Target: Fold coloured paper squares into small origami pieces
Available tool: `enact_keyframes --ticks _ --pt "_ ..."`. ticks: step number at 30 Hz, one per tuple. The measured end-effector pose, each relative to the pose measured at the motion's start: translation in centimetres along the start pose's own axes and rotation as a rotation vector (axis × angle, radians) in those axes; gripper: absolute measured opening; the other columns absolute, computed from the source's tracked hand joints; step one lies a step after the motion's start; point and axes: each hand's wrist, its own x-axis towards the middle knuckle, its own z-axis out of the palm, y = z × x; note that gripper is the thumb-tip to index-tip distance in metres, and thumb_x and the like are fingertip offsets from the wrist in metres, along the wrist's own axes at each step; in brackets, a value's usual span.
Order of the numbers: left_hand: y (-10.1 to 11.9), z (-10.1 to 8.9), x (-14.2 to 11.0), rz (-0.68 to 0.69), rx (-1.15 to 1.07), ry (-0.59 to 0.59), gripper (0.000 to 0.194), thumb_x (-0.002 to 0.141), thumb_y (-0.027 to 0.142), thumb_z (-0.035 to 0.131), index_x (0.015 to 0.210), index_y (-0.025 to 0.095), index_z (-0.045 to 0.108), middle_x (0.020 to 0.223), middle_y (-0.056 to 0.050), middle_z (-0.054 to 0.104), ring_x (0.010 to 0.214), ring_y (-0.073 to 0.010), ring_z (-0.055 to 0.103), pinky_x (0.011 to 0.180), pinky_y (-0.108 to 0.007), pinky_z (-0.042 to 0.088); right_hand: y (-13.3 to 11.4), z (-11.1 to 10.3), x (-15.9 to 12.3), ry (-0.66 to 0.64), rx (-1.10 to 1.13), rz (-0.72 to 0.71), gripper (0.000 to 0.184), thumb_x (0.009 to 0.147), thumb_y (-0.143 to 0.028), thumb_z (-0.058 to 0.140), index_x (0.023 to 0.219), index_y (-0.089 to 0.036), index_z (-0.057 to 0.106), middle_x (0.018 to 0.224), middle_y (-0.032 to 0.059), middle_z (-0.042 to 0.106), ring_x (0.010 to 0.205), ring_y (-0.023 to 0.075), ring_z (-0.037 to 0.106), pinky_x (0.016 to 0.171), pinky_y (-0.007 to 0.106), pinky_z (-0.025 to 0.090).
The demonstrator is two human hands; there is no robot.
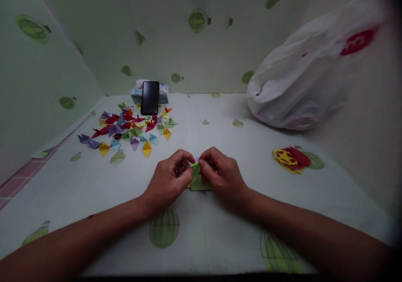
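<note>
Between my two hands is a small sheet of green origami paper (198,183), its upper part raised and bent. My left hand (171,173) pinches the upper left edge with thumb and fingertips. On the other side my right hand (221,175) pinches the upper right edge and covers part of the sheet. Bits of yellow and purple paper peek out from beneath the green one; how many sheets lie there I cannot tell. Off to the left, beyond my left hand, lies a heap of folded paper pieces (135,133) in red, purple, yellow, blue and green.
A black phone (150,98) leans on a tissue box (163,93) behind the heap. At the right, a full white plastic bag (292,85) rests against the wall. Red and yellow cut-outs (290,158) lie nearer on the balloon-patterned table cover (245,240).
</note>
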Motion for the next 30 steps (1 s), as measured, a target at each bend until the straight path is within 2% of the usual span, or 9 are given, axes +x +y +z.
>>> enact_keyframes --ticks 3,5,11,18,22,30 --pt "0.23 -0.09 0.05 0.051 0.074 0.017 0.003 0.081 0.017 0.056 0.083 0.018 0.058 0.078 0.001 0.057 0.069 -0.0117 0.053 0.060 -0.024 0.041 -0.05 0.05 0.05 -0.022 0.089 0.065 0.009 0.090 -0.022 0.052 0.082 -0.019 0.052 0.055 -0.0049 0.055 0.047 0.0104 0.053 0.048 0.022 0.038" --pt "0.28 -0.12 0.21 0.035 0.097 0.007 0.003 0.080 0.016 0.057 0.081 0.018 0.059 0.082 0.000 0.059 0.073 -0.0129 0.055 0.062 -0.025 0.043 -0.03 0.02 0.06 -0.024 0.096 0.074 0.009 0.091 -0.022 0.051 0.082 -0.020 0.051 0.055 -0.0049 0.055 0.047 0.0105 0.054 0.048 0.022 0.039" --pt "0.30 -0.25 0.57 -0.015 0.061 -0.038 0.003 0.078 0.017 0.056 0.080 0.017 0.059 0.080 0.000 0.059 0.068 -0.0118 0.054 0.062 -0.025 0.043 0.10 -0.17 -0.05 0.003 -0.024 -0.028 0.008 0.089 -0.019 0.052 0.081 -0.019 0.053 0.057 -0.0048 0.054 0.048 0.0097 0.050 0.050 0.022 0.037" --pt "-0.09 -0.23 0.58 -0.090 -0.048 -0.057 0.011 0.084 0.028 0.059 0.083 0.017 0.058 0.068 0.003 0.054 0.062 -0.0113 0.049 0.057 -0.024 0.040 0.13 -0.04 -0.18 -0.004 -0.035 -0.079 0.008 0.090 -0.016 0.052 0.082 -0.018 0.053 0.057 -0.0052 0.055 0.049 0.0093 0.050 0.051 0.022 0.038" --pt "-0.45 -0.04 0.58 -0.143 -0.148 -0.069 0.016 0.083 0.032 0.062 0.089 0.018 0.058 0.071 0.002 0.055 0.065 -0.0127 0.051 0.058 -0.025 0.042 0.11 -0.07 -0.31 0.018 -0.043 -0.093 0.008 0.091 -0.017 0.052 0.083 -0.018 0.054 0.060 -0.0044 0.055 0.051 0.0095 0.051 0.052 0.023 0.038" --pt "-0.07 -0.03 0.65 -0.226 -0.284 -0.105 0.017 0.080 0.031 0.065 0.083 0.016 0.058 0.069 0.002 0.055 0.061 -0.0108 0.052 0.056 -0.024 0.044 0.05 -0.17 -0.32 0.007 -0.037 -0.051 0.008 0.091 -0.018 0.051 0.084 -0.020 0.053 0.061 -0.0039 0.057 0.052 0.0106 0.054 0.053 0.023 0.041"
